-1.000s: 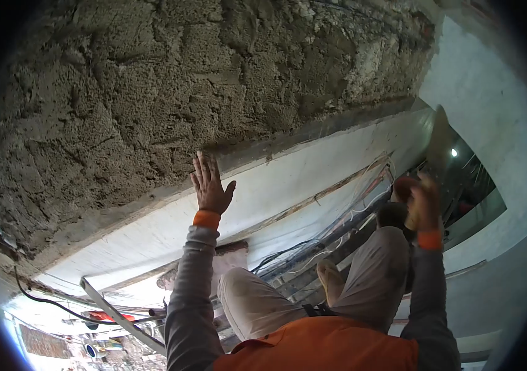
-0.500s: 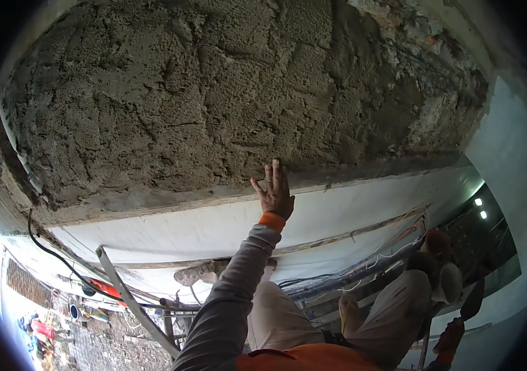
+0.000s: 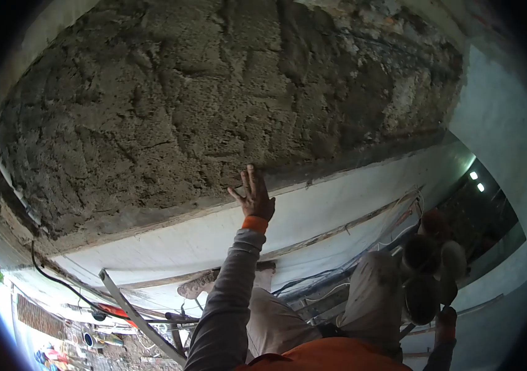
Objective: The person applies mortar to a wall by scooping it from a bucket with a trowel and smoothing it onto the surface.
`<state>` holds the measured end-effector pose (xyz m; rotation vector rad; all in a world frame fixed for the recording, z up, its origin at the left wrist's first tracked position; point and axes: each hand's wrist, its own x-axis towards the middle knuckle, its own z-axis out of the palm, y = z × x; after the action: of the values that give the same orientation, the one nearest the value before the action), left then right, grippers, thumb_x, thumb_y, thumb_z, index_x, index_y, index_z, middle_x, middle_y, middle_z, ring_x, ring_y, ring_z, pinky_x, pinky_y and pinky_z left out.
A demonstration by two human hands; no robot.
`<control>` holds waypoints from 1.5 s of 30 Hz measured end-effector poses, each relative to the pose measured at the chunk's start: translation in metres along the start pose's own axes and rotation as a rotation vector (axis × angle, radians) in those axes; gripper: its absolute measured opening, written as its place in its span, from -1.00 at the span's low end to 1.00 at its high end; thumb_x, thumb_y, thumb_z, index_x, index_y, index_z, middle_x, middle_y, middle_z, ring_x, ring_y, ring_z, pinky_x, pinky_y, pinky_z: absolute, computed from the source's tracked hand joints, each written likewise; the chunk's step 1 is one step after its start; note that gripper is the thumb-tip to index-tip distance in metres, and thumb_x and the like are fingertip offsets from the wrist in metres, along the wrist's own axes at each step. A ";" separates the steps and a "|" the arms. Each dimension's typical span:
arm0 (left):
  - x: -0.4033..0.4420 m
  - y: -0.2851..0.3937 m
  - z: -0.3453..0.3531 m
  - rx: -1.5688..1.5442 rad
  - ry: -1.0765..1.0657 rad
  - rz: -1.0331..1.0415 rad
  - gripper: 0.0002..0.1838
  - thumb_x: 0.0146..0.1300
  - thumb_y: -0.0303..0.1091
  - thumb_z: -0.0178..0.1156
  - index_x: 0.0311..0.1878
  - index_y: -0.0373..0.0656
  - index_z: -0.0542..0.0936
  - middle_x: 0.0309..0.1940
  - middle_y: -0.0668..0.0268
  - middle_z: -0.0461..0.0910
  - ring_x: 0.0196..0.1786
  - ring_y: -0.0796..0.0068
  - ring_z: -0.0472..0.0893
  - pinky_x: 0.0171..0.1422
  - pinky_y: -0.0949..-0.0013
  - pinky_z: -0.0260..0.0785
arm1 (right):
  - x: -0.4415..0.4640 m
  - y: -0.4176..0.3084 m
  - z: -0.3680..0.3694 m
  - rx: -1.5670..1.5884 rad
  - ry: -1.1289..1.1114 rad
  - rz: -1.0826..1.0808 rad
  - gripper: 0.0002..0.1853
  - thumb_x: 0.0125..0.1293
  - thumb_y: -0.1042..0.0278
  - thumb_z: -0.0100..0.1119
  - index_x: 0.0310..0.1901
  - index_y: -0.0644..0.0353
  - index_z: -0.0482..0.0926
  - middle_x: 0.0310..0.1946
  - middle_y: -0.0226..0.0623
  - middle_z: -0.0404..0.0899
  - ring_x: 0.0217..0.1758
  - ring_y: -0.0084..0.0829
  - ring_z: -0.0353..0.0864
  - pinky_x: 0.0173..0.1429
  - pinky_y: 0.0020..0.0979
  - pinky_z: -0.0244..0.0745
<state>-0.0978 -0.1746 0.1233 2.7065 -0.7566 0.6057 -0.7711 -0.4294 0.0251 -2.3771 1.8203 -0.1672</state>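
My left hand (image 3: 255, 198) is raised with fingers spread, its fingertips against the lower edge of a rough, wet mortar surface (image 3: 183, 105). Below that edge runs a smooth white painted strip (image 3: 313, 207). At the lower right, my right hand (image 3: 446, 320) is closed around the handle of a trowel (image 3: 448, 290). The trowel's dark blade points up beside the buckets, partly hard to make out against them. The handle itself is mostly covered by the fingers.
Several buckets (image 3: 421, 301) stand by my right knee. A slanted metal bar (image 3: 133, 312) and a black cable (image 3: 59, 281) are at the lower left. A long wooden strip (image 3: 337, 235) crosses the white surface. Brickwork and colourful items lie far below left.
The view has shifted, so the mortar surface appears further left. My right hand has brought the trowel nearer the buckets. My left hand stays at the mortar's lower edge.
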 end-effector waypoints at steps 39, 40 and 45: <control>0.011 0.022 0.046 0.440 0.015 0.105 0.11 -0.02 0.45 0.01 0.42 -0.07 -0.16 0.44 0.07 -0.33 0.48 0.12 -0.27 0.30 -0.35 -0.27 | 0.090 0.090 0.167 -0.332 -0.597 0.164 -0.81 0.10 0.36 0.00 -0.39 0.17 0.63 -0.36 -0.13 0.63 -0.24 -0.23 0.65 -0.19 -0.27 0.55; 0.012 0.018 0.048 0.431 0.021 0.118 0.11 -0.02 0.46 0.01 0.42 -0.06 -0.17 0.44 0.07 -0.34 0.48 0.13 -0.27 0.30 -0.35 -0.28 | 0.092 0.101 0.187 -0.267 -0.678 0.181 -0.81 0.10 0.36 0.02 -0.39 0.19 0.63 -0.37 -0.10 0.63 -0.25 -0.23 0.65 -0.21 -0.28 0.55; 0.014 0.017 0.054 0.421 0.066 0.128 0.12 -0.03 0.48 0.00 0.42 -0.04 -0.18 0.44 0.11 -0.36 0.48 0.15 -0.29 0.32 -0.34 -0.33 | 0.098 0.087 0.174 0.328 -0.996 0.391 -0.93 0.00 0.48 0.08 -0.53 0.26 0.53 -0.62 -0.13 0.51 -0.60 -0.26 0.49 -0.49 -0.26 0.36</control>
<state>-0.0793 -0.2142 0.0846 3.0078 -0.8739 0.9773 -0.7981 -0.5382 -0.1620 -1.3984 1.5069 0.5988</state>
